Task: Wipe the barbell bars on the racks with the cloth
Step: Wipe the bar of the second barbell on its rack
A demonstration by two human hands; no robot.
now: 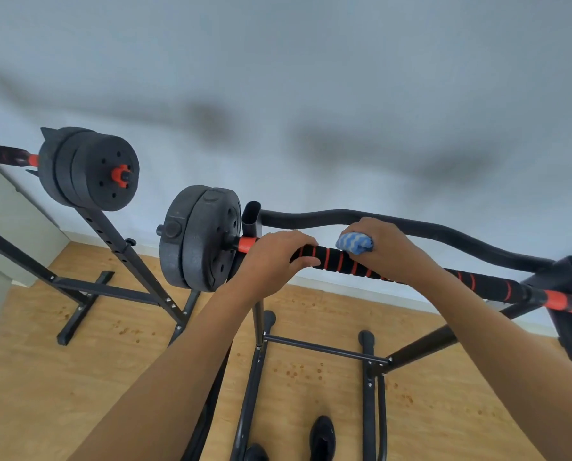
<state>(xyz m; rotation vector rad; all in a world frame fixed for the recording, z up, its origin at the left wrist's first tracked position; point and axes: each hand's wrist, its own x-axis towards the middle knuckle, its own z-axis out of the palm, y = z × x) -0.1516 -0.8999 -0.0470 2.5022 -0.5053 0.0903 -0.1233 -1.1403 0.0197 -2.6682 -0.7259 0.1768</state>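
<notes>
Near barbell bar [339, 261] spans its rack [257, 314] left to right. Left hand [271, 257] curls over the bar beside the weight plates [199, 237]; right hand [387, 251] presses a bunched blue cloth [355, 242] onto the bar. The unwiped length appears to run rightward.

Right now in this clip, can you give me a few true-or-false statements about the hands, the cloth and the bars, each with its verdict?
1. The right hand holds the blue cloth against the near bar. True.
2. The left hand hangs free. False: its grip is round that bar.
3. The near bar's weights lie on the floor. False: they are mounted on the bar's end.
4. A second bar sits on another rack at left. True.
</notes>
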